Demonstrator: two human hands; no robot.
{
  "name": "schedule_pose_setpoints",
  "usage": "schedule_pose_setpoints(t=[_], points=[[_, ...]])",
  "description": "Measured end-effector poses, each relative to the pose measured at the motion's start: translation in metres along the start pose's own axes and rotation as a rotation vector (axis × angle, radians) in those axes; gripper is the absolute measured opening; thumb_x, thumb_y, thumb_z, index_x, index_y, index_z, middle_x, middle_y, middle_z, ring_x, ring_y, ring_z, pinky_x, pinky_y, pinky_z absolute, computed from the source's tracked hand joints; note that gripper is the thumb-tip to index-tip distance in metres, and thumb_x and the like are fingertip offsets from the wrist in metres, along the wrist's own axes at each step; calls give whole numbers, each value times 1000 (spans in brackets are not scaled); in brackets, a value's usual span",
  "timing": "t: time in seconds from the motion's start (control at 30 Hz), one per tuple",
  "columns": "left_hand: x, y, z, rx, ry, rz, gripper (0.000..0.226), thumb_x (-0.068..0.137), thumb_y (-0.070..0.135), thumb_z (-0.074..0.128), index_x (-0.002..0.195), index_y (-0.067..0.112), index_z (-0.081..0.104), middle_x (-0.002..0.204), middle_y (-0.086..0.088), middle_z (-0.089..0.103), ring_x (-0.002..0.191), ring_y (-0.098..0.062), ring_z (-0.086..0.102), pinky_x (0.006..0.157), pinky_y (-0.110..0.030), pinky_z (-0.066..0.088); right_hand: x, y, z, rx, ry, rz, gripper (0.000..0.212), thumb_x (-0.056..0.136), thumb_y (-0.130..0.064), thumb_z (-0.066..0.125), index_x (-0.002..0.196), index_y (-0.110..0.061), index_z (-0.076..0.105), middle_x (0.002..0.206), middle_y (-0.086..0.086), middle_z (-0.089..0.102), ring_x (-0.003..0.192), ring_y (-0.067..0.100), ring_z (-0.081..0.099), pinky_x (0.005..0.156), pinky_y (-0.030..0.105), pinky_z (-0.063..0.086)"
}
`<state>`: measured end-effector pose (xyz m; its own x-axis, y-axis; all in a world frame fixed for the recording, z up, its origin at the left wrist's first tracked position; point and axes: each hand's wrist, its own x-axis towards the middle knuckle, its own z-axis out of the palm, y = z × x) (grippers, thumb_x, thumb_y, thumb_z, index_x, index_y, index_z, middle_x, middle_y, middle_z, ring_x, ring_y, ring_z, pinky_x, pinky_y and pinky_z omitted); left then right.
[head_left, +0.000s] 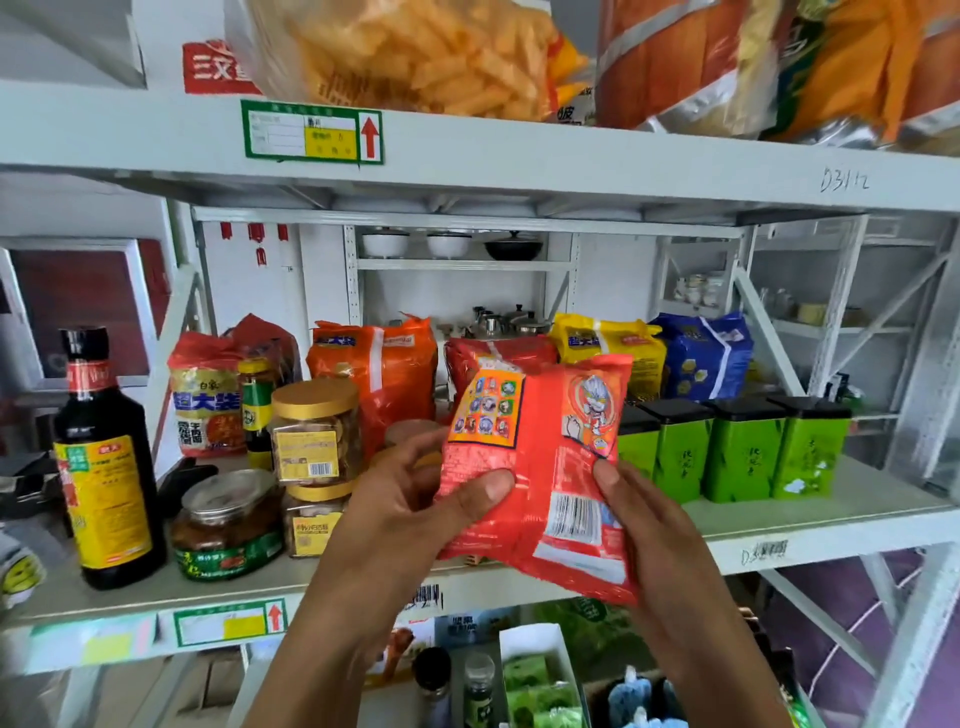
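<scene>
Red packet (535, 457) between left hand (410, 501) and right hand (654, 525); thumbs (488, 488) frontward

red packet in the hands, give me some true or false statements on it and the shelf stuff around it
1. The left hand and the right hand both grip the red packet. True.
2. The red packet lies flat on the shelf. False: it is held up in front of the shelf.
3. A barcode on the packet faces the camera. True.
4. The dark sauce bottle lies on its side. False: it stands upright at the left end of the shelf.
5. The green tins stand in a row to the right of the packet. True.
</scene>
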<state>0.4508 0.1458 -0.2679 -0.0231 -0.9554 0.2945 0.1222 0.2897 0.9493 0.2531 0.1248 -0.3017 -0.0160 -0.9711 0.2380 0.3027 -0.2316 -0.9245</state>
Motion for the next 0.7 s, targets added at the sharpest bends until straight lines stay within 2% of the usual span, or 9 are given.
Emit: schedule_pose_setpoints(t=[0.1, 0.2, 0.27, 0.33, 0.4, 0.47, 0.53, 0.6, 0.7], points=[[-1, -3, 3, 216, 115, 192, 29, 76, 16, 86, 102, 24, 74, 98, 6, 80, 91, -17, 78, 82, -43, 63, 6, 6, 2, -279, 229, -307, 28, 79, -55, 74, 89, -33, 61, 93, -5, 75, 89, 21, 72, 72, 30, 56], [-4, -6, 16, 445, 201, 343, 31, 75, 21, 91, 94, 29, 68, 100, 20, 76, 92, -3, 73, 76, -29, 62, -3, 6, 11, -242, 96, -389, 54, 71, -77, 74, 102, -33, 67, 107, -4, 74, 102, 13, 72, 82, 34, 58], [-9, -5, 27, 438, 89, 357, 35, 75, 24, 91, 96, 28, 63, 119, 37, 65, 102, 11, 66, 78, -14, 57, -9, 3, 17, -225, 32, -362, 75, 58, -82, 78, 116, -37, 65, 115, -7, 74, 106, 9, 72, 82, 29, 60], [-14, -6, 33, 500, -99, 380, 34, 80, 34, 86, 103, 32, 61, 142, 45, 45, 125, 18, 50, 96, -12, 48, -9, 1, 16, -291, 100, -363, 83, 54, -71, 85, 124, -32, 63, 109, -11, 76, 96, 3, 73, 73, 21, 60], [-13, -7, 29, 555, -231, 421, 27, 89, 29, 78, 109, 35, 62, 150, 42, 38, 139, 17, 35, 108, -13, 35, -5, -1, 6, -402, 245, -358, 72, 58, -68, 81, 116, -27, 68, 96, -8, 77, 85, 9, 75, 73, 34, 63], [-3, -9, 23, 478, -280, 400, 25, 96, 9, 68, 110, 29, 66, 143, 34, 53, 137, 13, 42, 103, -6, 36, -2, -4, -8, -473, 322, -359, 65, 65, -73, 76, 107, -24, 71, 88, -4, 76, 81, 14, 73, 78, 43, 60], [19, -18, 18, 485, -191, 419, 31, 97, -1, 61, 111, 26, 66, 130, 24, 66, 129, 5, 54, 101, -17, 47, 0, -9, -18, -524, 351, -355, 54, 74, -68, 78, 106, -24, 71, 90, -8, 74, 86, 9, 71, 76, 33, 54], [55, -34, 14, 672, -66, 466, 39, 93, 6, 68, 123, 30, 61, 131, 21, 62, 128, 2, 53, 108, -33, 49, 0, -14, -22, -585, 341, -344, 34, 81, -49, 76, 106, -28, 68, 91, -17, 69, 83, -5, 64, 70, 17, 45], [105, -52, 14, 889, -216, 402, 78, 80, 39, 80, 146, 42, 38, 152, 15, 40, 143, -11, 39, 115, -49, 42, 2, -15, -23, -644, 301, -323, 16, 86, -34, 78, 93, -36, 63, 85, -21, 66, 73, -15, 62, 61, 8, 40]])
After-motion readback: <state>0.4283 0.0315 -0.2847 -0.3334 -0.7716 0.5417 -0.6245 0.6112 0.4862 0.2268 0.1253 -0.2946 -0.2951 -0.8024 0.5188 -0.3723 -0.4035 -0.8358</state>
